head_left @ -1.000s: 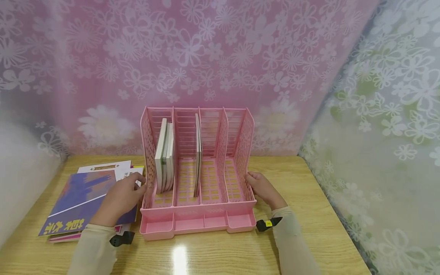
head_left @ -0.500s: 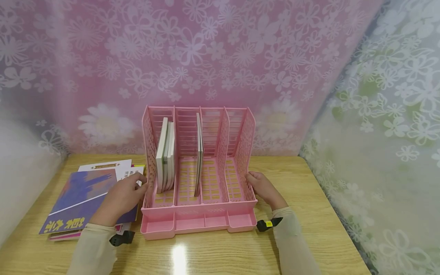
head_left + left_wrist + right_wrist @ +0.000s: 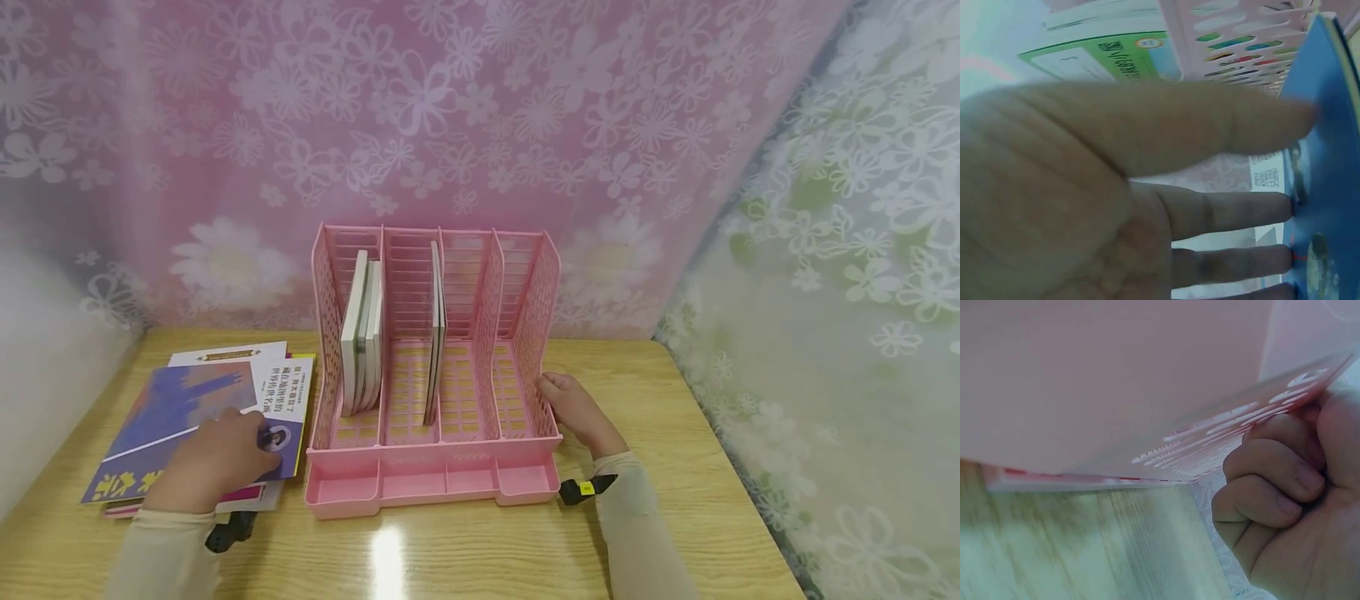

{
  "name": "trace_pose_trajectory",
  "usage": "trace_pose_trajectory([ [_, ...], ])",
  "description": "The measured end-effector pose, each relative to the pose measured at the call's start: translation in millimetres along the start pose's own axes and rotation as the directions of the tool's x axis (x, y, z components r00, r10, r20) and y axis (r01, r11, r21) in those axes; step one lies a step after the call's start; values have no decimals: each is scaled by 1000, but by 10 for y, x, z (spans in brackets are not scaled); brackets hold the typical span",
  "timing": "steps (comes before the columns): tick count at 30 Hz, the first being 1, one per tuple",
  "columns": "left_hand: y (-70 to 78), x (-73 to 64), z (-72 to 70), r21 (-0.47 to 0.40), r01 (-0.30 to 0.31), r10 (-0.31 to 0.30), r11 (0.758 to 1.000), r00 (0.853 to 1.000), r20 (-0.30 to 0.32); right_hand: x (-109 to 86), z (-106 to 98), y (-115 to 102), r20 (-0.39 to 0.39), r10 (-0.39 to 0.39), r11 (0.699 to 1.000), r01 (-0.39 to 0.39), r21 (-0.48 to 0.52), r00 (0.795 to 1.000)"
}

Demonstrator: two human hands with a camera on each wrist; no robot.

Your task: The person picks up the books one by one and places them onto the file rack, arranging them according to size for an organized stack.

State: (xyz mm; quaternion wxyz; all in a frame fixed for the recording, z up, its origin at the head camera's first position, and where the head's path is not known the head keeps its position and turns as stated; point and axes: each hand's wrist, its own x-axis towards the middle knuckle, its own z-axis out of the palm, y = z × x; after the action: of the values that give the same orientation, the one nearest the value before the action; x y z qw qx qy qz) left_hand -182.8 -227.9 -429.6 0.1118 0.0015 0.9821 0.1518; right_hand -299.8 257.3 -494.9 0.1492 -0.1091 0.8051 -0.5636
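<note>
Blue book (image 3: 176, 400) sits part-hidden beneath spread left hand (image 3: 213, 458); right hand (image 3: 577, 412) grips pink rack (image 3: 472, 454).

Head POV fwd/dn, wrist POVs close; all incl. rack (image 3: 465, 456).

Book pile (image 3: 176, 392) on table (image 3: 637, 400), left of rack (image 3: 435, 455); standing books (image 3: 362, 342) in rack's leftmost compartment (image 3: 358, 432); backdrop (image 3: 465, 108) behind.

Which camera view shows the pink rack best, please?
The head view, since it takes in the whole pink rack with its dividers. The left wrist view shows only a slotted panel beyond the left hand; the right wrist view shows one side close up, the right hand at its edge.
</note>
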Motion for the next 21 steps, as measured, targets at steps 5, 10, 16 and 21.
trace_pose_trajectory([
  [5, 23, 4, 6, -19, -26, 27, 999, 998, 49, -8, 1, -44, 11, 10, 1000, -10, 5, 1000],
  [10, 87, 7, 82, 6, -51, 51, 999, 998, 35, -16, -8, -60, 12, 18, 1000, -18, 4, 1000],
  [16, 141, 26, 193, 34, -38, 37, 999, 999, 8, -20, -13, -36, 0, 34, 999, -34, -6, 999],
  [21, 187, 20, 288, 56, 15, -15, 998, 1000, 4, -27, -2, -32, -6, 24, 1000, -24, -1, 1000],
])
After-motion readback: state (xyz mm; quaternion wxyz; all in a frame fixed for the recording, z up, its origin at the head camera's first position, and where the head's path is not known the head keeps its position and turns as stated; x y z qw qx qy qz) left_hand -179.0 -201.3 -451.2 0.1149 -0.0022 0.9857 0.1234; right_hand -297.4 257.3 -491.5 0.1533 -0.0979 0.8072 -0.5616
